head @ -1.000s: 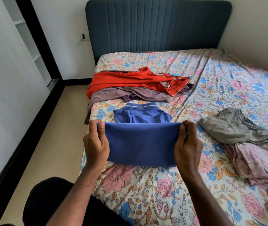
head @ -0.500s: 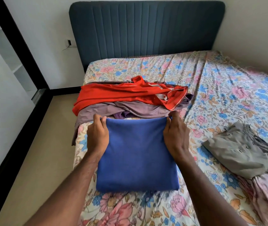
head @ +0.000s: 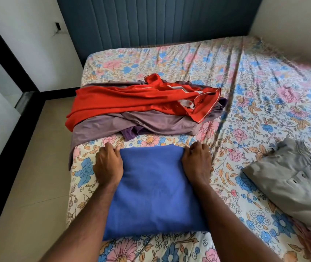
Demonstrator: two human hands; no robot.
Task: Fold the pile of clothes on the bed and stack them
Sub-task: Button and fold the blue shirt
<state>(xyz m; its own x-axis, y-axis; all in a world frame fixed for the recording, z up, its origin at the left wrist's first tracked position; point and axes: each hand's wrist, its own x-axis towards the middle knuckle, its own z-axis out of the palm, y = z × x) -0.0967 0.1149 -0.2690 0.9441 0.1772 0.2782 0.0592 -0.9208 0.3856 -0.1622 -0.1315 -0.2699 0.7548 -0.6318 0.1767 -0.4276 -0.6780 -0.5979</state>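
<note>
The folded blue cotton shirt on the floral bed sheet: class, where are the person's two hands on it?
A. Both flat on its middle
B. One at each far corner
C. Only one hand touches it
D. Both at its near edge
B: the left hand and the right hand sit at the two far corners of the folded blue cotton shirt, fingers curled at its far edge, on the floral bed sheet.

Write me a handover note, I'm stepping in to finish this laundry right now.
Left hand and right hand grip the far corners of the folded blue cotton shirt lying flat on the floral bedsheet.
Done: blue shirt folded.
Left: crumpled red satin shirt on the mauve garment beyond it; grey buttoned shirt to the right. Fold them, stack all.
</note>
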